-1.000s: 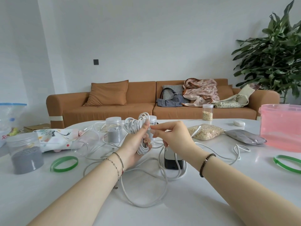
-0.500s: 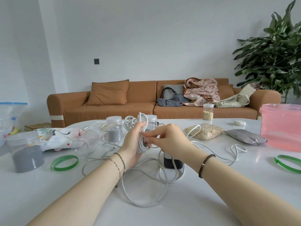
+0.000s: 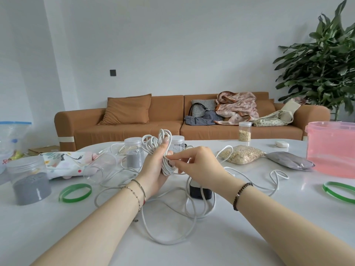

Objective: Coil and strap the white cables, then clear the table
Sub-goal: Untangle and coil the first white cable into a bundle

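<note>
Low in the middle of the frame, the loose part of the long white round cable (image 3: pixel 169 240) lies in big loops on the smooth white table (image 3: pixel 57 227), around a small black plug block (image 3: pixel 199 191). Just above, the left hand (image 3: pixel 153 169) curls its fingers round the coiled white cable bundle (image 3: pixel 159 143), which stands up tall. The right hand (image 3: pixel 199 166) is close beside it on the right. It pinches a strand that crosses the bundle's middle sideways. I think the next wrap goes round that middle.

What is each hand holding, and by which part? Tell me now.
The left hand grips the coiled white cable bundle round its middle. The right hand pinches a cable strand beside that grip, at the bundle's waist.
</note>
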Available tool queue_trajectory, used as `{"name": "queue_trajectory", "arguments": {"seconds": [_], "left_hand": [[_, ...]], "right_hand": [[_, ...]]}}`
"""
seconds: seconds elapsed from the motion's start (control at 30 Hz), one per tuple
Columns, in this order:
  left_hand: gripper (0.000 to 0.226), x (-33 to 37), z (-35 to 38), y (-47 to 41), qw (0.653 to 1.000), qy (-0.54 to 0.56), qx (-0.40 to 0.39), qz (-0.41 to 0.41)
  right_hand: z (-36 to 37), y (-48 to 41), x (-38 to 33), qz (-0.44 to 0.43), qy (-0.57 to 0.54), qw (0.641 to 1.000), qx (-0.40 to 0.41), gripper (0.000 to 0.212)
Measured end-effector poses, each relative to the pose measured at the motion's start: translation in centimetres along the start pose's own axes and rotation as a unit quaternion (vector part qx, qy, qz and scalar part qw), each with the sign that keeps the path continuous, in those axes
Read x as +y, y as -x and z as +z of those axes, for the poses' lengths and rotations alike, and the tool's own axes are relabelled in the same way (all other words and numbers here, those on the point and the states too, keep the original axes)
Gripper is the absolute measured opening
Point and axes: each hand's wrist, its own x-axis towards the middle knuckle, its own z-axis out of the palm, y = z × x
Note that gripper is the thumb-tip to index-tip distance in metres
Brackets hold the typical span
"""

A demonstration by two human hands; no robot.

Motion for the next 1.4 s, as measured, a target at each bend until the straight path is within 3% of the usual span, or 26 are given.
{"name": "queue_trajectory", "arguments": {"seconds": [0.13, 0.37, 0.5, 0.67, 0.83, 0.93, 1.07, 1.23, 1.4], "left_hand": [[0.040, -0.3, -0.4, -0.1, 0.998, -0.048, -0.023, 0.015], [0.007, -0.3, -0.6, -0.1, 0.998, -0.062, 0.021, 0.005], [0.029, -0.3, -0.1, -0.2, 0.997, -0.034, 0.067, 0.009], [0.026, -0.1, -0.8, -1.0, 0.985, 0.062, 0.163, 0.013], [0.024, 1.0, -1.4, -1.3, 0.951, 0.194, 0.234, 0.060], [0.020, 1.6, -2.0, -1.1, 0.920, 0.312, 0.226, 0.071], [0.014, 2.0, -1.2, -0.5, 0.911, 0.363, 0.183, 0.066], [0.008, 2.0, -0.4, 0.2, 0.949, 0.306, 0.069, -0.025], [0.011, 1.4, 0.2, 0.7, 0.973, 0.217, 0.045, -0.069]], "right_hand": [[0.2, 0.0, 0.2, 0.004, 0.015, 1.000, -0.007, 0.012], [0.4, 0.1, 0.2, 0.005, 0.020, 1.000, -0.016, 0.012], [0.4, 0.3, 0.0, -0.005, 0.020, 0.999, -0.025, 0.013], [0.3, 0.4, -0.5, -0.006, 0.017, 0.999, -0.046, 0.010], [0.4, 0.5, -0.7, -0.007, 0.023, 0.996, -0.080, 0.012], [0.3, 0.3, -0.5, -0.013, 0.046, 0.996, -0.082, 0.014], [-0.4, 0.0, 0.1, 0.016, 0.103, 0.991, -0.079, 0.019], [-1.6, -0.1, 0.4, 0.037, 0.248, 0.967, -0.042, 0.029], [-2.0, -0.4, 0.5, 0.028, 0.310, 0.950, 0.028, 0.032]]}}
